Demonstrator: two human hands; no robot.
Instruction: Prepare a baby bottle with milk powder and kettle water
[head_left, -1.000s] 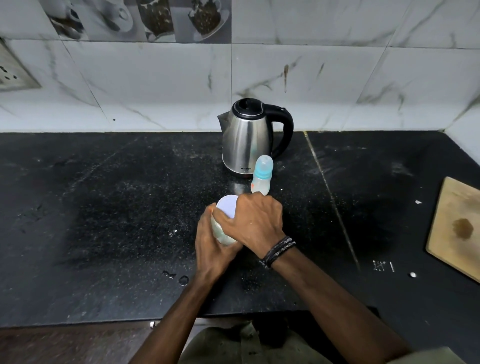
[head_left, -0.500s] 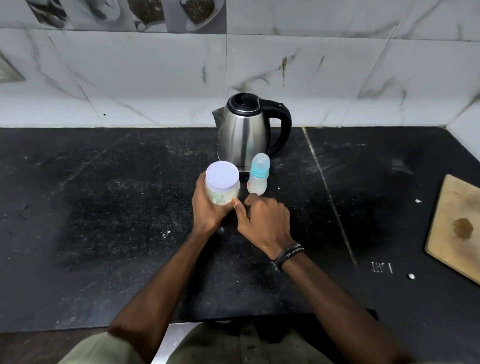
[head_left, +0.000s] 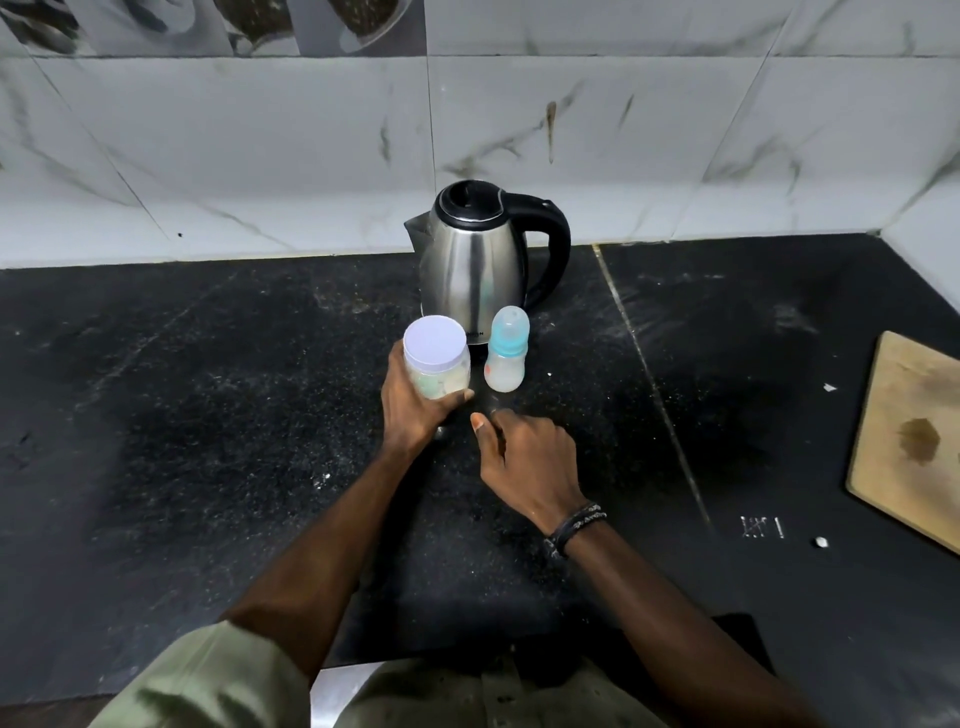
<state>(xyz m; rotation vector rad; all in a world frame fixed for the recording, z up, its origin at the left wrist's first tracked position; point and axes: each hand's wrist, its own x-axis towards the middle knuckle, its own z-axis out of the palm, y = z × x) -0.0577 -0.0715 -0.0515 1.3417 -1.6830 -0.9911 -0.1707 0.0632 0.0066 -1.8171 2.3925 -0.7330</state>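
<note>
A steel kettle (head_left: 475, 270) with a black lid and handle stands at the back of the black counter (head_left: 208, 415). Just in front of it a small baby bottle (head_left: 506, 358) with a blue collar and clear cap stands upright, holding milky liquid. Left of the bottle is a clear jar of milk powder (head_left: 437, 358) with a white lid on. My left hand (head_left: 413, 405) is wrapped around the jar's lower half. My right hand (head_left: 524, 462) rests on the counter just in front of the bottle, fingers curled loosely, holding nothing.
A wooden cutting board (head_left: 914, 441) with a dark stain lies at the right edge. White crumbs (head_left: 820, 542) and powder specks dot the counter. A marbled tile wall (head_left: 311, 156) runs behind the kettle. The counter's front edge is near my body.
Both hands held the jar near me a second ago. My left hand has carried it forward beside the bottle, and my right hand has let go and dropped to the counter.
</note>
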